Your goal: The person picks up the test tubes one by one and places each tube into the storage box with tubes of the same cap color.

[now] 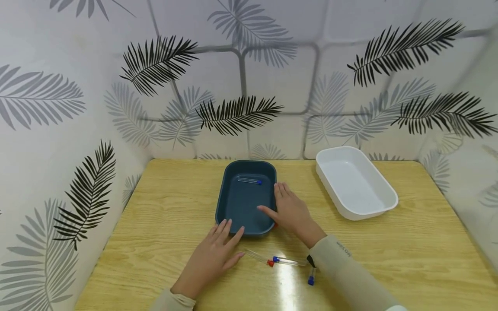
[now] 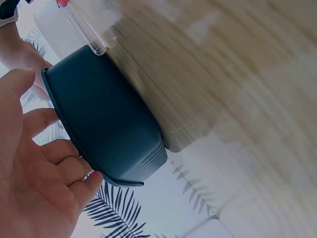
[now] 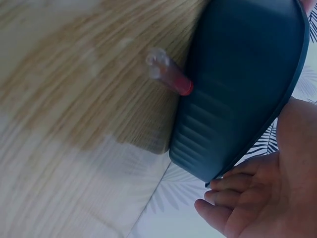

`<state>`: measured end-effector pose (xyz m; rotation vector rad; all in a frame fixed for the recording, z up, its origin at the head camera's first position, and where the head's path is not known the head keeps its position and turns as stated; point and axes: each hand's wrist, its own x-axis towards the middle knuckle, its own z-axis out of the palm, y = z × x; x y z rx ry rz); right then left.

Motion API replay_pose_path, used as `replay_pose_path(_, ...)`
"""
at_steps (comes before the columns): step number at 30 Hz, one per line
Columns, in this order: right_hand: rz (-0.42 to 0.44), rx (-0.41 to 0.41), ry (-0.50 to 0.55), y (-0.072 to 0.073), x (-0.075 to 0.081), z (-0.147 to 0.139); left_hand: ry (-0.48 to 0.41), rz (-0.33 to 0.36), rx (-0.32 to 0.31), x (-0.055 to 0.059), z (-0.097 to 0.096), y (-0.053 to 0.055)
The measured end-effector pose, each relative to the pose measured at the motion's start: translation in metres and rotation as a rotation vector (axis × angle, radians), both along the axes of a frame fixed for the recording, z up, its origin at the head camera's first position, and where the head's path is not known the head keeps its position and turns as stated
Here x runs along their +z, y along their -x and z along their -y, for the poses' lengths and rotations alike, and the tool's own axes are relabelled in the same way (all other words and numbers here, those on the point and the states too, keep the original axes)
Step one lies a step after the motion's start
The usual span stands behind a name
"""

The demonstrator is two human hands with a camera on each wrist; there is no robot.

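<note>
A dark blue tray [image 1: 245, 207] stands on the table, holding one clear tube with a blue cap [image 1: 250, 180]. My left hand [image 1: 212, 255] touches the tray's near-left rim, its fingertips right at the edge in the left wrist view. At the tray's right side, my right hand [image 1: 292, 212] rests its extended fingers along the rim, thumb reaching over the inside. Beside that wall lies a red-capped tube [image 3: 168, 72], mostly hidden by the right hand in the head view. In front of the tray are another red-capped tube [image 1: 258, 258] and a blue-capped tube [image 1: 289, 261].
A white tray [image 1: 348, 183] stands at the back right of the wooden table [image 1: 167, 190]. Another blue-capped tube [image 1: 311, 276] lies near the right sleeve [image 1: 346, 270], partly covered by it. A leaf-patterned wall covering [image 1: 272, 134] stands behind the table.
</note>
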<state>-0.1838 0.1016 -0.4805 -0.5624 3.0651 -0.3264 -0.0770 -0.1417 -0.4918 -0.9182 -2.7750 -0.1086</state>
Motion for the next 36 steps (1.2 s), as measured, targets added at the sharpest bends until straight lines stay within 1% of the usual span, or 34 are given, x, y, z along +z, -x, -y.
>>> replay_pose_path(8,0.013,-0.002,0.023,0.000,0.000,-0.004,-0.001,-0.019,-0.018,0.001,-0.003,-0.002)
replay_pose_path(14,0.012,0.015,0.004,0.001,-0.003,-0.008,0.007,-0.025,-0.036,0.002,-0.008,-0.005)
replay_pose_path(18,0.017,0.033,0.024,0.000,-0.001,-0.010,0.027,-0.030,-0.028,0.003,-0.010,-0.007)
replay_pose_path(23,0.040,0.035,0.068,-0.002,0.003,-0.013,0.041,-0.012,-0.018,0.004,-0.013,-0.009)
replay_pose_path(30,0.037,0.046,0.090,-0.002,0.001,-0.013,-0.025,-0.005,0.008,0.005,-0.016,-0.011)
replay_pose_path(33,0.040,0.042,0.114,-0.001,-0.002,-0.014,-0.037,-0.006,0.015,0.007,-0.017,-0.009)
replay_pose_path(36,0.044,0.038,0.131,-0.001,-0.001,-0.018,-0.046,-0.019,0.007,0.010,-0.020,-0.006)
